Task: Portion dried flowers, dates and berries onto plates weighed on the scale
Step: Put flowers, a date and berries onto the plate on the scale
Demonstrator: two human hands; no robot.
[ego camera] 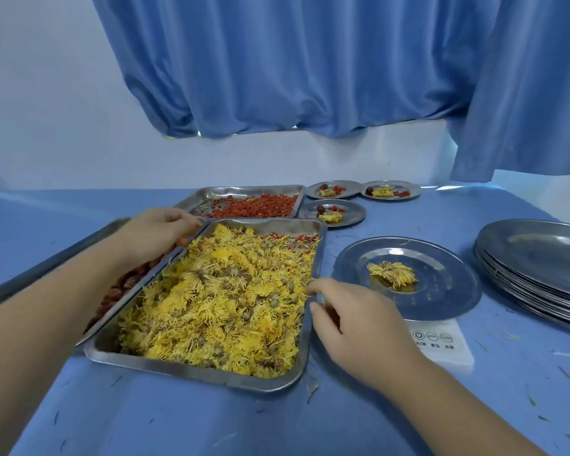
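Over on the left, the left grip (158,233) curls above the dates (122,286). The right grip (352,324) curls at the flower tray's (191,370) right edge, near the plate (441,301) with one flower (392,273). Whether either holds anything is too blurry to tell.

Yellow dried flowers (218,297), red berries (254,205), blue tablecloth (165,419), blue curtain (293,60)

Left hand (158,233), fingers curled down, reaches ahead of the right hand (356,320) — whose fingers are loosely bent.
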